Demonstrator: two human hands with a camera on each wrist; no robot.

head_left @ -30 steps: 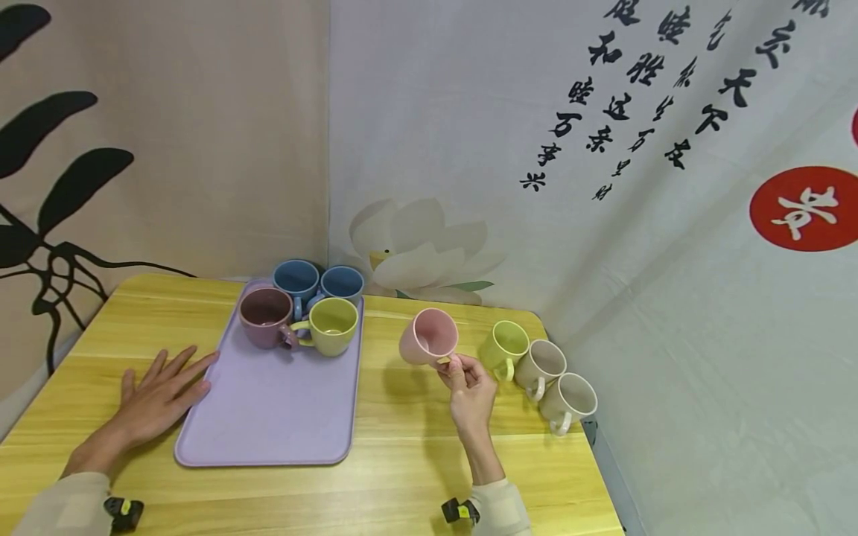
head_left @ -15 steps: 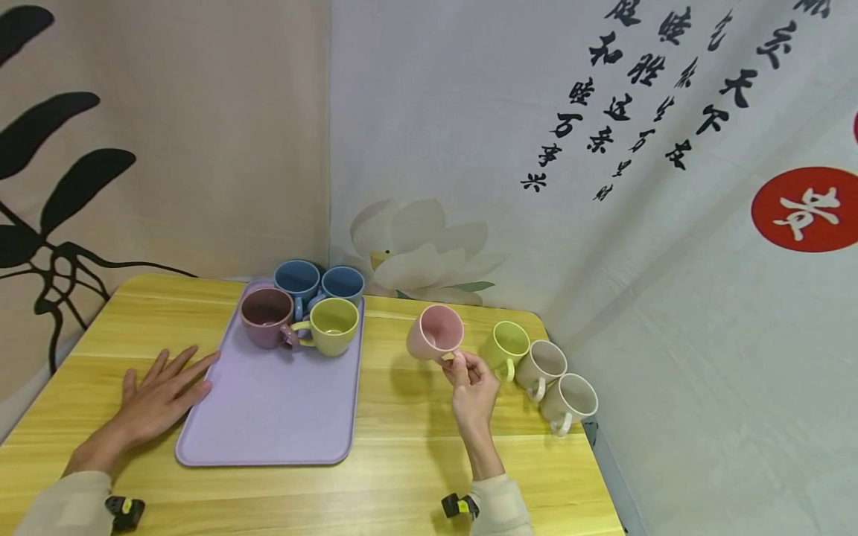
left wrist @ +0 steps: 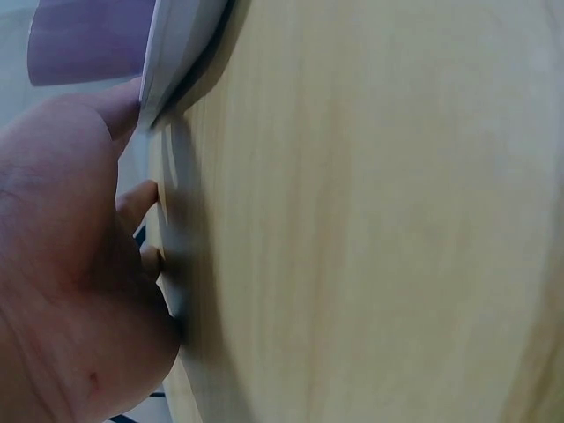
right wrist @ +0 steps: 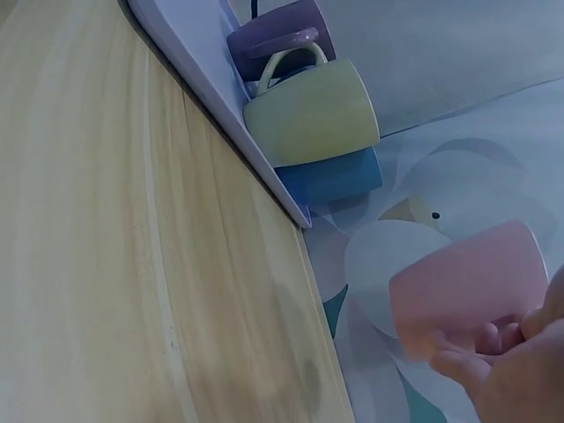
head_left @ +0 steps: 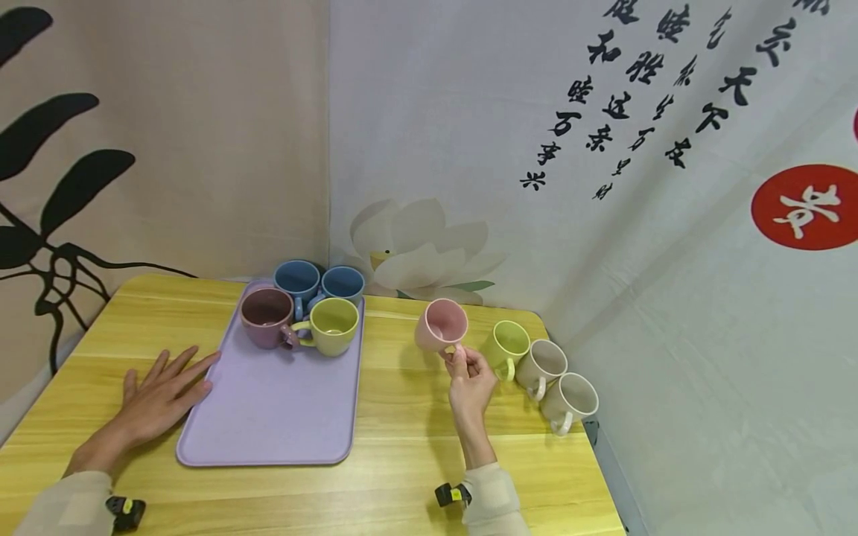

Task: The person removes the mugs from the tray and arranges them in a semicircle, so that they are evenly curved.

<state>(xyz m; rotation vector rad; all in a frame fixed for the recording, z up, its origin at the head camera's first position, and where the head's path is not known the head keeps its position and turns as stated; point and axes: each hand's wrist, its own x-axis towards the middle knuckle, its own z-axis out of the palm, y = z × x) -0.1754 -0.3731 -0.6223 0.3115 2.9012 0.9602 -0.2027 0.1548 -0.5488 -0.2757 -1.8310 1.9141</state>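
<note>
A pink mug [head_left: 436, 329] is held above the table by my right hand [head_left: 471, 383], which pinches its handle; in the right wrist view the pink mug [right wrist: 471, 286] is seen from the side. My left hand [head_left: 153, 402] lies with fingers spread at the left edge of a lilac tray [head_left: 268, 417], fingertips touching its rim. On the tray's far part stand a purple mug [head_left: 263, 320], a yellow mug [head_left: 335, 327] and two blue mugs, one at the left [head_left: 297, 277] and one at the right [head_left: 343, 281].
Right of the pink mug, a light green mug [head_left: 507, 342] and two whitish mugs, one farther [head_left: 543, 361] and one nearer [head_left: 570, 396], stand in a row along the right edge of the wooden table [head_left: 395, 476]. A printed cloth [head_left: 429, 134] hangs behind.
The right hand has carried the pink mug slightly right and away from me, toward the table's far side. The left hand, the tray and the other mugs have stayed put.
</note>
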